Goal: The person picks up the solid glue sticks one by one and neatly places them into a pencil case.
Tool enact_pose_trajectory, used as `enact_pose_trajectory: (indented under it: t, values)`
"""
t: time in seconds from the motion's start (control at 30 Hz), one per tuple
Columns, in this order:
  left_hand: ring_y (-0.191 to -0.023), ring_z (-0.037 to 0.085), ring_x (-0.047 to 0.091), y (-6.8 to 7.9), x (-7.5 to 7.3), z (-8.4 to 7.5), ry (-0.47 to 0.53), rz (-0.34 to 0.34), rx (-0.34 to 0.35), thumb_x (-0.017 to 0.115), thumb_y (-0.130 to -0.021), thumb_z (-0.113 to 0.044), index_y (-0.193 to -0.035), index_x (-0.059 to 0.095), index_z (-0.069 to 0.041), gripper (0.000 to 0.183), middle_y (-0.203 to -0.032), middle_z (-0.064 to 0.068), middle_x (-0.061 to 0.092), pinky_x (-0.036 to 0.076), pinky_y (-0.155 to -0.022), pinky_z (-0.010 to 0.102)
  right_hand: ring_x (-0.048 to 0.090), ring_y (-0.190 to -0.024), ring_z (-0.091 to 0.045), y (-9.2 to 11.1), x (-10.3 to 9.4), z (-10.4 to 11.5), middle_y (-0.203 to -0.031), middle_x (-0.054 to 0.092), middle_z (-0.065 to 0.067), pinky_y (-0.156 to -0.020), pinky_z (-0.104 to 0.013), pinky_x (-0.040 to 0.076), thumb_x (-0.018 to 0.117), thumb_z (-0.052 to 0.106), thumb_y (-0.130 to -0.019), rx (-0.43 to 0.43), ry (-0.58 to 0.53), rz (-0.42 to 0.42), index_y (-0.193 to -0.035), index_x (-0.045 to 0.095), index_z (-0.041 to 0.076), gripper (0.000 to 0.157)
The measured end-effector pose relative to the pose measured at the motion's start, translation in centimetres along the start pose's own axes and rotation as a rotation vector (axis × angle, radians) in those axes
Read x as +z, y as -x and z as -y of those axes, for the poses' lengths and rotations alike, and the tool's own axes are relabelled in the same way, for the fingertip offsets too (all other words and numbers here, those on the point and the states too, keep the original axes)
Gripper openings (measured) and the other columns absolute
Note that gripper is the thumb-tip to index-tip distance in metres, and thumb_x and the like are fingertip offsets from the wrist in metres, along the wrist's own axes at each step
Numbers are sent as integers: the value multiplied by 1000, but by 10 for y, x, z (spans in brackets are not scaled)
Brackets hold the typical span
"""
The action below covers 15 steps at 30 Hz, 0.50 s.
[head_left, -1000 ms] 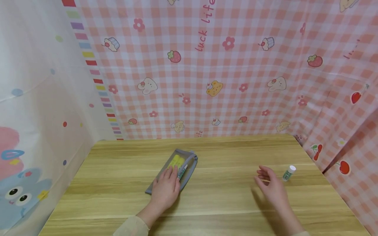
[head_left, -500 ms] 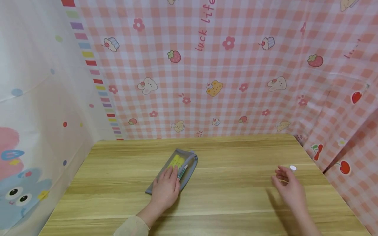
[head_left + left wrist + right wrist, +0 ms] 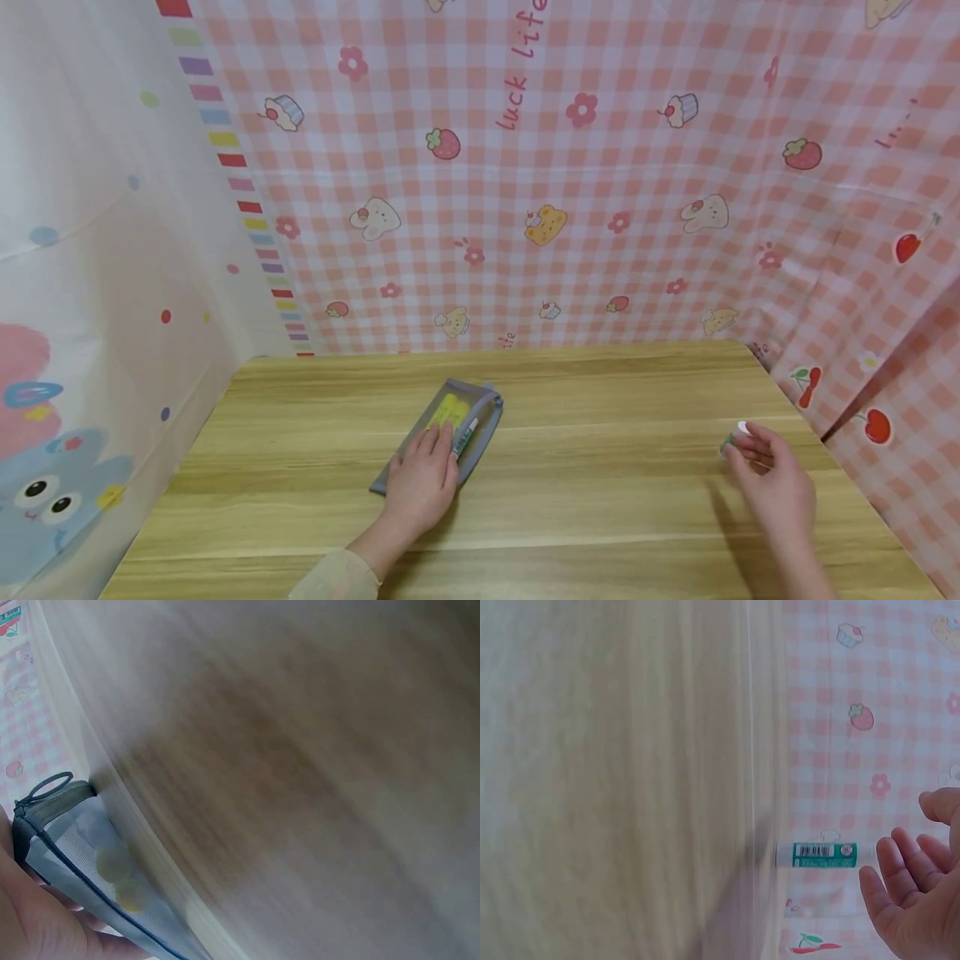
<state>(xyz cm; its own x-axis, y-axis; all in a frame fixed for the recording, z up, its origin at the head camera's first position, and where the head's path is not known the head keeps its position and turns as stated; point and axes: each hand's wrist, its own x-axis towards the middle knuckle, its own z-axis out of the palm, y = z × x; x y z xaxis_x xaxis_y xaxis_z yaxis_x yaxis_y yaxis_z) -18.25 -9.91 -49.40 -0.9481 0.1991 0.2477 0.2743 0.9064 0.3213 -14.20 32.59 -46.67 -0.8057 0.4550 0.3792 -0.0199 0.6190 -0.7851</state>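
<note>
My left hand (image 3: 422, 483) rests on a grey mesh zip pencil case (image 3: 480, 446), its fingers laid over the near half. Through the mesh show yellow cylinders (image 3: 450, 410) and a slim green-and-white stick (image 3: 465, 436). In the left wrist view, the pencil case (image 3: 97, 862) has a dark zip pull loop at its end. Over on the right, a glue stick (image 3: 825, 855) with a green label and white cap stands upright on the table. My right hand (image 3: 780, 483) is beside it, fingers loosely bent and spread around the cap's height, partly covering it in the head view.
The wood-grain table (image 3: 570, 500) is backed by a pink checked cloth (image 3: 495, 183) with cartoon prints. White printed cloth (image 3: 112, 208) hangs at the left, and more checked cloth borders the right edge.
My right hand has moved rightward to the glue stick, passing in front of it in the head view. My left hand stays on the pencil case.
</note>
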Motion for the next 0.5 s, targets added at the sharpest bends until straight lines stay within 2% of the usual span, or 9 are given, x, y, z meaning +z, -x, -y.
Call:
enact_pose_trajectory:
  t: [0.07,0.27,0.5]
  values:
    - [-132,39,44,0,0,0,1,2,-3,45,-102,-26,-145,49,-5,48,-144,19,50,35,-97,71,48,-75,21,-1,-3,-2,-92,63,15,-69,-1,41,72,1,-87,32,16,-20,-124,61,-4,39]
    - [-133,39,44,-1,1,0,0,9,-10,45,-102,-26,-145,49,-6,48,-145,19,49,35,-97,72,45,-70,22,-8,-8,-10,-90,63,7,-65,-1,39,72,7,-88,133,42,-49,-123,60,-5,38]
    - [-133,39,44,0,1,0,-1,4,-5,45,-102,-26,-146,48,-5,49,-145,19,49,35,-97,72,46,-73,20,-16,-15,-21,-87,53,25,-67,-1,40,69,14,-92,235,-13,19,-131,53,-8,48]
